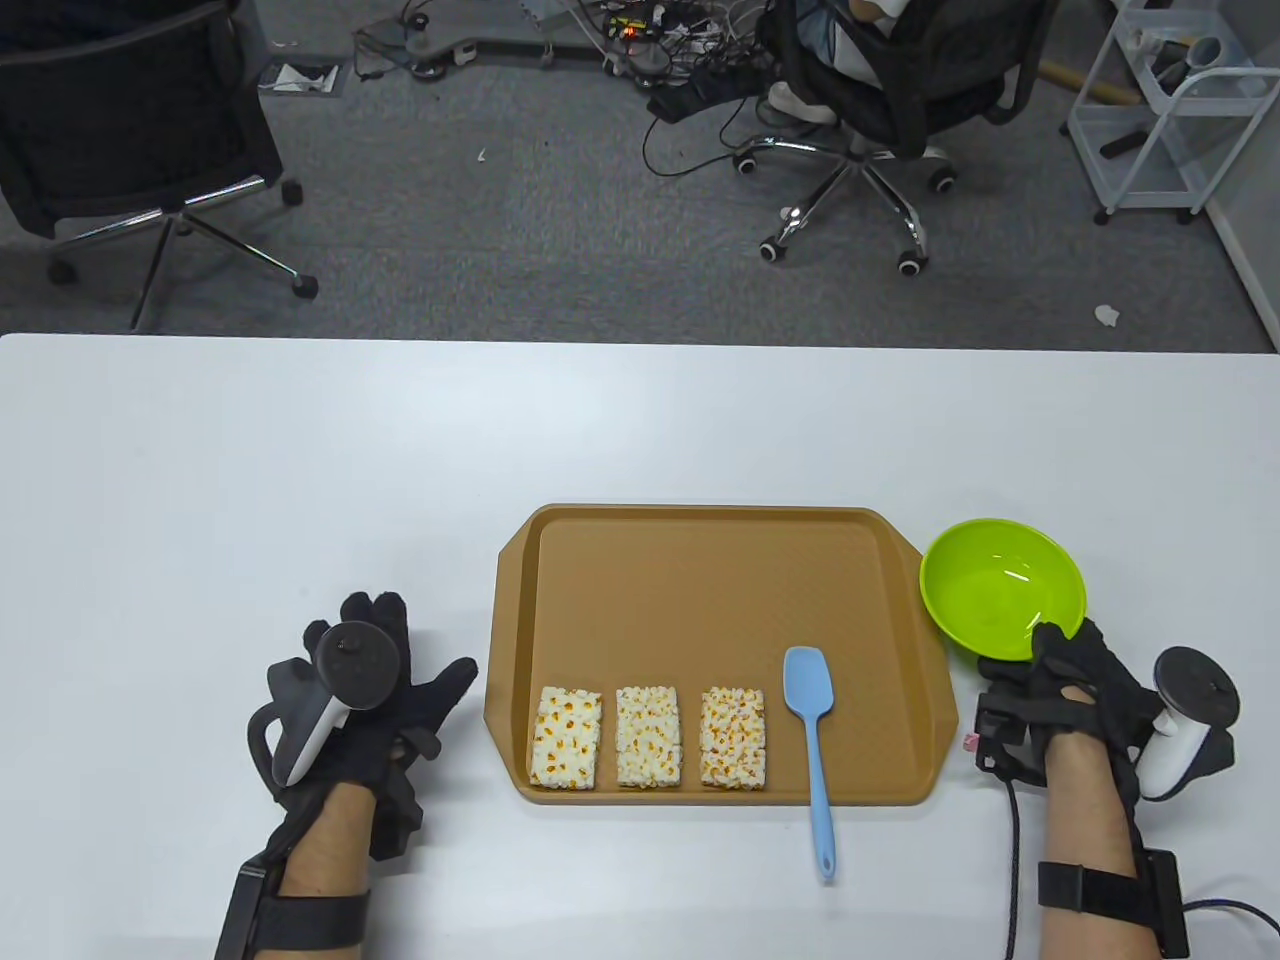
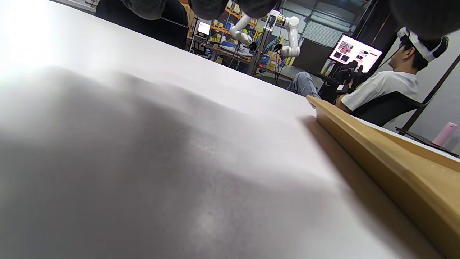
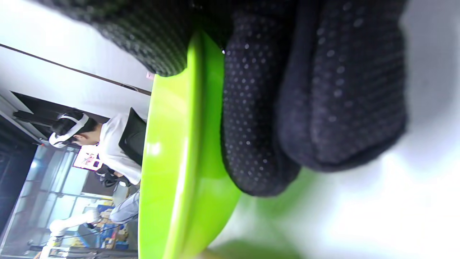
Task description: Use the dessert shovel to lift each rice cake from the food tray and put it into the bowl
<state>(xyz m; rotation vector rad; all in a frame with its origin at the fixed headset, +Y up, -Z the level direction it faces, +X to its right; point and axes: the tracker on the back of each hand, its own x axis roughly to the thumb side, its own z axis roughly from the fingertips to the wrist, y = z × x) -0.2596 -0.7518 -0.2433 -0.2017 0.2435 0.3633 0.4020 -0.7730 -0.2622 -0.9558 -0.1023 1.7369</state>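
Three rice cakes lie in a row along the near edge of the brown food tray (image 1: 700, 540): a left rice cake (image 1: 566, 736), a middle rice cake (image 1: 648, 735) and a right rice cake (image 1: 734, 737). A blue dessert shovel (image 1: 815, 738) lies to their right, blade on the tray, handle reaching past the near rim. The green bowl (image 1: 1003, 588) stands just right of the tray. My right hand (image 1: 1062, 668) grips the bowl's near rim, thumb over the edge; the right wrist view shows fingers (image 3: 312, 97) against the bowl (image 3: 179, 162). My left hand (image 1: 385, 665) rests flat on the table left of the tray (image 2: 391, 169).
Past the far table edge stand two office chairs (image 1: 130, 150), floor cables (image 1: 680, 70) and a white cart (image 1: 1170, 110). The wrist views show a seated person (image 2: 381, 86) and a white robot arm (image 2: 266, 27) in the background.
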